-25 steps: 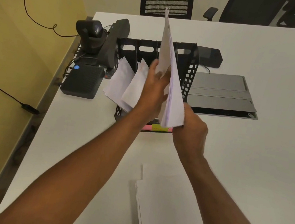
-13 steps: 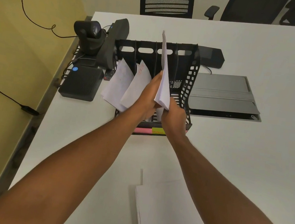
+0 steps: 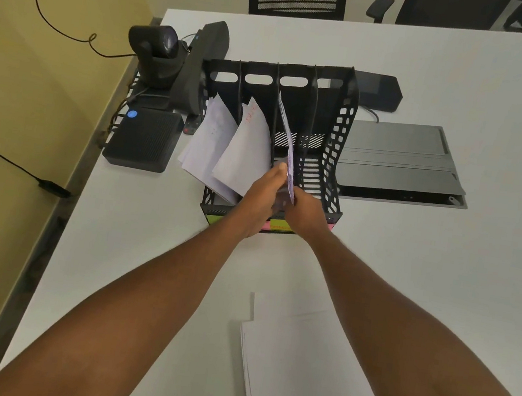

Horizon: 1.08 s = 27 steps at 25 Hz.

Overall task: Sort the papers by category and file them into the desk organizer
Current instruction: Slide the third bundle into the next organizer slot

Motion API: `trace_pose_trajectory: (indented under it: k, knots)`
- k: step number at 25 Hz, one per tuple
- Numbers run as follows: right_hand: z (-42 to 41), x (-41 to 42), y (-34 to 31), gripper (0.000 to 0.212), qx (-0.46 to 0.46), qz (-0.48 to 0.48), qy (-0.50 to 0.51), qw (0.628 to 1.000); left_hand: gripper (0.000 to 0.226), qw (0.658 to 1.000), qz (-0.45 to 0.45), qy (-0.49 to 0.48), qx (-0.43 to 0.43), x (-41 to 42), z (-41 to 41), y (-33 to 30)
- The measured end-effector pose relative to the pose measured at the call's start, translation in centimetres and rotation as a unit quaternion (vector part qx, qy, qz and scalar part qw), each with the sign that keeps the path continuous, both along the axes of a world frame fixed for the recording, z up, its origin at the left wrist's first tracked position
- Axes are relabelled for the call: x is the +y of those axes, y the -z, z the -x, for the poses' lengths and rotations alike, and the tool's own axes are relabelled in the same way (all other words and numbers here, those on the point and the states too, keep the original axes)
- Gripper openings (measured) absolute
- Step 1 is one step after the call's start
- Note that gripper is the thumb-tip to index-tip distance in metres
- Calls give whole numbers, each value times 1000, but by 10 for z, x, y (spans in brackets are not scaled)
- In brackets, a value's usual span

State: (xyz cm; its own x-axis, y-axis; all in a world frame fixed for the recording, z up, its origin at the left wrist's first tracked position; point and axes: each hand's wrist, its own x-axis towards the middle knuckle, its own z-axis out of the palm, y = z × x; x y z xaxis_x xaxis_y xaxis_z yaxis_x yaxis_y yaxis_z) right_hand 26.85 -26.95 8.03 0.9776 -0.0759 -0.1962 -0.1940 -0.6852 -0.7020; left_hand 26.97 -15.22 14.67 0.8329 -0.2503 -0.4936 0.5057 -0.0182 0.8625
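No text can be read here. The white sheet in the second slot (image 3: 246, 148) of the black plastic desk organizer (image 3: 342, 135) bears red handwriting near its top edge, too blurred to make out, and the coloured sticky labels along the organizer's front (image 3: 277, 225) look blank.

Both arms outstretched; left hand (image 3: 261, 198), right hand (image 3: 306, 212) close together, grips closed.

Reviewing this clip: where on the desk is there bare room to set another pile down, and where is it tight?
Bare desk lies right of the right hand, below the grey floor box lid. A second free patch lies between the black box and the left forearm. Crowded: the desk organizer, where both hands hold a sheaf, and the paper stack.
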Motion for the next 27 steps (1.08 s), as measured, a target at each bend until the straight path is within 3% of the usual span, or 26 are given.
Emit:
trace_pose_trajectory:
  k: [4, 8, 11, 14, 16, 19, 22, 25, 27]
  knots:
    - [23, -28, -5, 11, -16, -43, 31, 998, 39, 999, -11, 39, -20, 11, 24, 6]
    - [85, -79, 13, 27, -37, -189, 228, 954, 45, 1000, -12, -17, -11, 29, 58, 22]
    - [152, -131, 48, 40, 117, -4, 287, 951, 26, 984, -172, -38, -22, 40, 107, 57]
    - [226, -146, 81, 68, 353, 95, 330, 870, 49, 934, -351, 63, 39, 53, 162, 106]
    - [262, -142, 91, 84, 398, 99, 358, 839, 63, 904, -401, 130, 65, 59, 188, 128]
    - [286, -133, 95, 97, 399, 63, 418, 813, 63, 897, -407, 166, 55, 61, 211, 141]
    - [291, -123, 96, 88, 379, -16, 485, 788, 51, 909, -389, 135, 58, 58, 228, 146]
    - [282, -115, 95, 70, 271, -50, 480, 833, 40, 924, -367, 37, 97, 62, 240, 150]
    - [273, -115, 91, 73, 188, -104, 480, 851, 33, 932, -330, -52, 140, 66, 248, 153]
